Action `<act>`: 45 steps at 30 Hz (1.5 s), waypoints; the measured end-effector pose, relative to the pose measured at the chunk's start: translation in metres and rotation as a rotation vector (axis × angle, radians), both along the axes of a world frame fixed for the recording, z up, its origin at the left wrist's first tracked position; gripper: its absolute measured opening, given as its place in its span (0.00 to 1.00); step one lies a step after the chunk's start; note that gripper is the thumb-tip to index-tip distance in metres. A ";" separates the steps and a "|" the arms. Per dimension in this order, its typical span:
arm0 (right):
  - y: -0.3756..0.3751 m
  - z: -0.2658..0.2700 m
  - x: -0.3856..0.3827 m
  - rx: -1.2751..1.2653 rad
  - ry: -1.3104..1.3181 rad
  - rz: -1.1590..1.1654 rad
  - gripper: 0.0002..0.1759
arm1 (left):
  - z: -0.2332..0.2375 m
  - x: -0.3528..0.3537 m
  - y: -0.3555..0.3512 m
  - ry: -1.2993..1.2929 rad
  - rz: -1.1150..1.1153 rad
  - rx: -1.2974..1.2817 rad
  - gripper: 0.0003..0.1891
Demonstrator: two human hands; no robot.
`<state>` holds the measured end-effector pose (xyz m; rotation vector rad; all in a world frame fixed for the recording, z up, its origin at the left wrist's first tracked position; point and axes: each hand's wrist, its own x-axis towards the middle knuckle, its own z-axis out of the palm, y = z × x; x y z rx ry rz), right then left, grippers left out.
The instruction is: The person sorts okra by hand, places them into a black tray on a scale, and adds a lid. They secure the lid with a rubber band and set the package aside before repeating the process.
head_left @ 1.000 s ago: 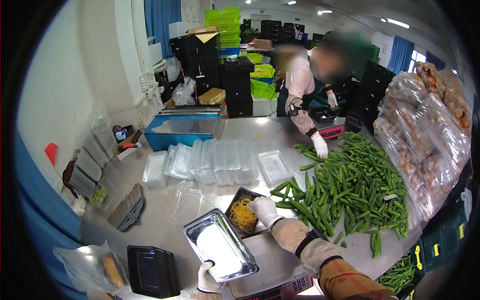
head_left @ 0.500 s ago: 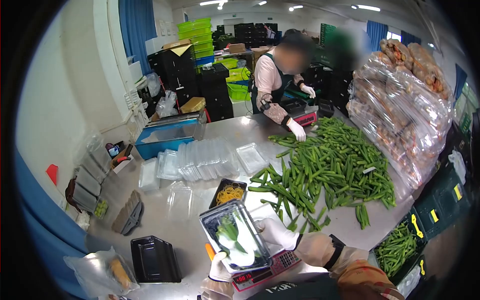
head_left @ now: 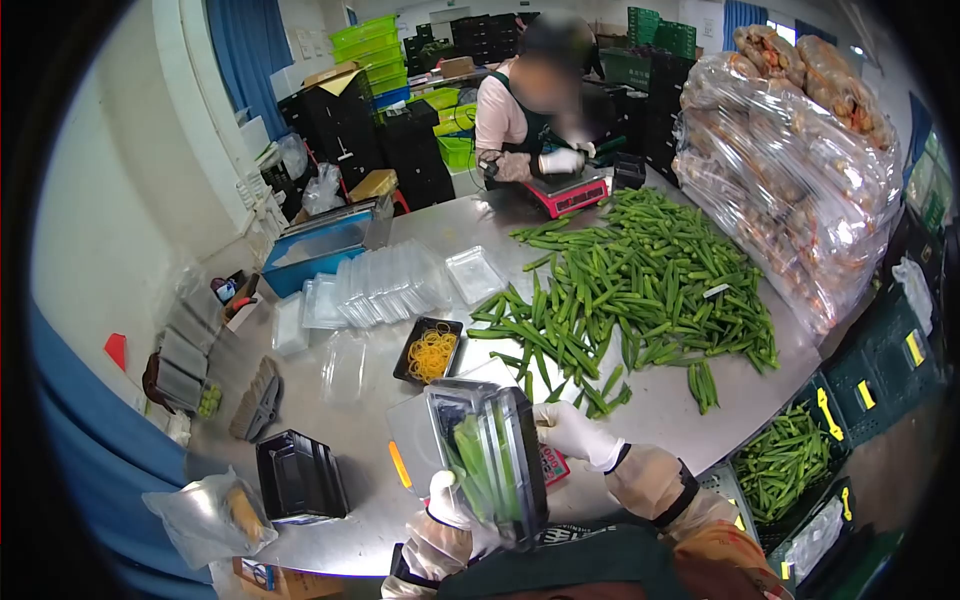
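Note:
A black tray with a clear lid (head_left: 485,455) and green okra inside is tilted between my gloved hands. My left hand (head_left: 452,505) grips its lower left side. At its right side, my right hand (head_left: 575,432) is closed on the edge. Partly behind the tray is a red scale (head_left: 553,465). An orange strip (head_left: 400,466) shows at the left, near my left hand. Beyond the tray, a small black box of yellow rubber bands (head_left: 430,354) stands on the table. A large pile of okra (head_left: 640,285) spreads to the right.
Clear lids (head_left: 390,285) lie at centre left. Black trays (head_left: 300,478), a plastic bag (head_left: 212,515) and a brush (head_left: 257,400) are nearer left. A co-worker (head_left: 530,110) stands across the table by another red scale (head_left: 565,195). Crates of okra (head_left: 785,465) stand at lower right.
The tray has turned more upright in my hands, and its lid now shows ridges. The view has shifted. The co-worker's hands have come together above their scale.

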<state>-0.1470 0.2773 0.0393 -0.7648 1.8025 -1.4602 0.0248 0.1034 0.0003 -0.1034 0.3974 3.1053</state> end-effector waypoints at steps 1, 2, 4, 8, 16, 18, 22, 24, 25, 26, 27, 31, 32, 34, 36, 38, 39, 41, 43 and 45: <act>0.006 0.010 0.001 0.022 -0.039 0.023 0.09 | -0.004 0.000 0.005 0.005 0.041 0.023 0.37; 0.010 0.020 0.003 -0.033 -0.296 0.011 0.11 | -0.002 -0.002 0.007 0.118 -0.146 0.141 0.37; 0.018 0.012 0.000 -0.272 -0.769 0.014 0.14 | -0.007 -0.006 0.010 0.098 -0.157 0.143 0.37; 0.047 -0.006 -0.044 -0.637 -1.137 -0.036 0.18 | 0.046 -0.015 0.013 -0.285 -0.169 -0.392 0.34; 0.088 0.076 -0.056 -0.273 -0.045 0.183 0.25 | 0.091 -0.059 0.025 -0.001 -0.534 -0.883 0.43; 0.115 0.105 -0.060 -0.175 0.032 0.334 0.20 | 0.089 -0.057 0.027 -0.029 -0.533 -0.857 0.42; 0.152 0.138 -0.047 0.075 0.119 0.516 0.18 | 0.077 -0.043 0.031 -0.176 -0.445 -0.705 0.40; 0.157 0.139 -0.032 0.182 0.010 0.592 0.20 | 0.070 -0.036 0.037 -0.267 -0.339 -0.663 0.37; 0.158 0.122 -0.022 0.101 -0.063 0.603 0.21 | 0.068 -0.038 0.038 -0.361 -0.342 -0.622 0.36; 0.152 0.114 -0.017 0.169 -0.138 0.660 0.19 | 0.065 -0.040 0.037 -0.454 -0.345 -0.580 0.35; 0.146 0.093 -0.013 0.129 -0.202 0.725 0.21 | 0.059 -0.043 0.035 -0.545 -0.349 -0.538 0.35; 0.152 0.044 -0.009 -0.228 -0.215 0.051 0.25 | 0.059 -0.082 0.028 -0.580 -0.254 -0.581 0.34; 0.160 0.033 -0.019 -0.168 -0.143 -0.091 0.23 | 0.063 -0.095 0.027 -0.554 -0.206 -0.623 0.34; 0.181 0.016 -0.040 -0.124 -0.144 -0.337 0.20 | 0.046 -0.129 0.007 -0.453 -0.172 -0.652 0.33; 0.199 0.000 -0.053 -0.154 -0.292 -0.544 0.17 | 0.038 -0.173 -0.008 -0.368 -0.121 -0.642 0.31; 0.214 -0.022 -0.060 -0.209 -0.369 -0.604 0.16 | 0.028 -0.225 -0.016 -0.295 -0.053 -0.588 0.26; 0.218 -0.031 -0.063 -0.236 -0.409 -0.630 0.16 | 0.018 -0.253 -0.022 -0.324 -0.011 -0.584 0.24; 0.219 -0.027 -0.064 -0.183 -0.401 -0.691 0.15 | -0.015 -0.315 -0.036 -0.356 -0.022 -0.485 0.22; 0.222 -0.029 -0.066 -0.159 -0.443 -0.743 0.14 | -0.022 -0.367 -0.036 -0.434 -0.002 -0.472 0.20; 0.229 -0.044 -0.070 -0.155 -0.431 -0.766 0.15 | -0.047 -0.417 -0.038 -0.404 0.097 -0.397 0.17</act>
